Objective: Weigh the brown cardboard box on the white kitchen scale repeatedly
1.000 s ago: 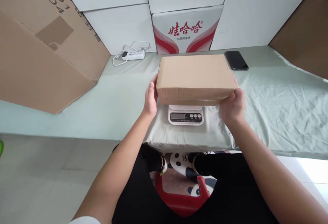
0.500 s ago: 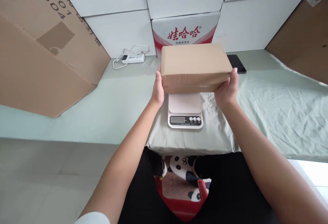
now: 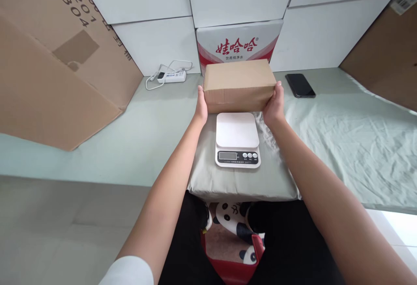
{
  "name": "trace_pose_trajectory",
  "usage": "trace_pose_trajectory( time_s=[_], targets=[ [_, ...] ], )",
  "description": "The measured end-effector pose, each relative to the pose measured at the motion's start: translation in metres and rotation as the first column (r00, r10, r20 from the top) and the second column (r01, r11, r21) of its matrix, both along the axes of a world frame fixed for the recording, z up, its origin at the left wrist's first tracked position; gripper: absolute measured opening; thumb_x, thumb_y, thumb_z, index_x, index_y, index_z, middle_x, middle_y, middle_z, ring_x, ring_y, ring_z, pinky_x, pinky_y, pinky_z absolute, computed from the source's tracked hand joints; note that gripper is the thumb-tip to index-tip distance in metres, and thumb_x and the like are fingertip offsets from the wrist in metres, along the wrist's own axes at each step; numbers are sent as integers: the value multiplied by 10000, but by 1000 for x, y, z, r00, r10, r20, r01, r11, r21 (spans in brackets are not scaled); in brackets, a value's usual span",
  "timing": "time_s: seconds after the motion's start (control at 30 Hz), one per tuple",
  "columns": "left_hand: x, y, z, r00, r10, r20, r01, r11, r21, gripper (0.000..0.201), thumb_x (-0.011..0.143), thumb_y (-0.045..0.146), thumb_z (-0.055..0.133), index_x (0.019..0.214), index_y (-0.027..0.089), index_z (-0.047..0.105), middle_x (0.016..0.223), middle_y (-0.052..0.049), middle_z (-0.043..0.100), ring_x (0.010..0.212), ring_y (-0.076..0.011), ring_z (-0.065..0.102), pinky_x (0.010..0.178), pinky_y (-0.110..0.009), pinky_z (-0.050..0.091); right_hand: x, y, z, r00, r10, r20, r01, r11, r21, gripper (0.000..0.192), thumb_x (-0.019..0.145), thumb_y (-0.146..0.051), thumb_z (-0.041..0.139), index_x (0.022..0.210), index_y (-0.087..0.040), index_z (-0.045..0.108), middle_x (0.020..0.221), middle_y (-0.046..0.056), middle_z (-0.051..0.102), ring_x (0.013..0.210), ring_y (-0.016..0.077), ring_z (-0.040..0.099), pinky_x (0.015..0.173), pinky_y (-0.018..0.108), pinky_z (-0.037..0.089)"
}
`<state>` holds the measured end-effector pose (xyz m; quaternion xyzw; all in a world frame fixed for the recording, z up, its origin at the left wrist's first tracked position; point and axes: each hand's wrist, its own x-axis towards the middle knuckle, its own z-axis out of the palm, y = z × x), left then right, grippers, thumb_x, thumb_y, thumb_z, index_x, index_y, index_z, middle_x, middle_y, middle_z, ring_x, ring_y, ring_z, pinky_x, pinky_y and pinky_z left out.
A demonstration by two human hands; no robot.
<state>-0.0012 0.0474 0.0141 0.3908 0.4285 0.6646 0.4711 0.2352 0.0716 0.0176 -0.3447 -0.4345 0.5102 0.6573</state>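
Observation:
A closed brown cardboard box (image 3: 240, 85) is held between my two hands, behind the kitchen scale. My left hand (image 3: 201, 107) presses against its left end, thumb up along the edge. At the right end, my right hand (image 3: 274, 106) grips the near corner, with fingers partly hidden under the box. The white digital scale (image 3: 237, 130) sits just in front of the box, its plate bare and its display blank. Whether the box's underside touches the cloth cannot be seen.
Behind the box stands a white and red carton (image 3: 239, 44). A black phone (image 3: 300, 85) lies to the right, and a white power strip (image 3: 171, 76) with a cable to the left. Large cardboard boxes flank the table at left (image 3: 74, 72) and right (image 3: 381, 46).
The box has moved back and left, away from over the scale, with both hands on it. The scale's plate and the whole phone now show.

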Motion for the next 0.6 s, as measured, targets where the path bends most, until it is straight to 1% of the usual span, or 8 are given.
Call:
trace_pose_trajectory(
  time_s=[0.1, 0.2, 0.3, 0.4, 0.53, 0.6],
  targets=[
    [2, 6, -5, 1000, 3, 10, -2, 998, -70, 575, 1166, 513, 267, 1412, 267, 724, 1491, -48, 781, 1625, -244, 545, 1345, -409, 426, 0, 2, -3, 1000, 9, -21, -9, 1000, 1, 613, 857, -828, 613, 1141, -302, 748, 1391, 4, 813, 1603, 286, 549, 1362, 452, 473],
    [3, 8, -4, 999, 40, -32, -43, 993, -111, 523, 1160, 445, 292, 1337, 248, 742, 1450, -43, 799, 1582, -256, 589, 1324, -412, 458, 1, 5, -6, 1000, 21, -8, -22, 1000, -8, 603, 844, -820, 592, 1134, -317, 755, 1322, -17, 836, 1599, 292, 552, 1371, 461, 463],
    [3, 9, -4, 995, 64, -72, -75, 986, -149, 523, 1160, 453, 294, 1328, 246, 745, 1451, -53, 798, 1566, -276, 604, 1328, -443, 458, 2, 9, -8, 998, 39, 54, -39, 999, 1, 617, 826, -814, 576, 1176, -338, 755, 1332, -13, 833, 1578, 322, 573, 1336, 502, 501],
    [2, 11, -6, 993, 66, -100, -81, 985, -153, 559, 1159, 510, 288, 1369, 255, 738, 1503, -56, 771, 1601, -279, 567, 1345, -453, 435, 5, 11, -7, 994, 33, 102, -37, 999, 38, 634, 810, -802, 555, 1194, -339, 753, 1386, -4, 813, 1568, 341, 581, 1302, 529, 533],
    [1, 13, -12, 984, 103, -146, -124, 982, -145, 571, 1154, 558, 317, 1407, 263, 736, 1550, -57, 743, 1659, -255, 492, 1374, -411, 380, 9, 11, -2, 994, 42, 101, -46, 998, 39, 630, 816, -763, 573, 1231, -322, 745, 1449, -9, 790, 1562, 348, 584, 1312, 523, 519],
    [1, 14, -13, 983, 102, -150, -124, 982, -142, 574, 1156, 554, 312, 1418, 266, 733, 1536, -48, 754, 1651, -252, 502, 1373, -414, 385, 11, 11, 0, 993, 42, 106, -43, 999, 9, 641, 827, -768, 586, 1268, -324, 729, 1467, -18, 785, 1560, 338, 578, 1317, 519, 507]
  ],
)
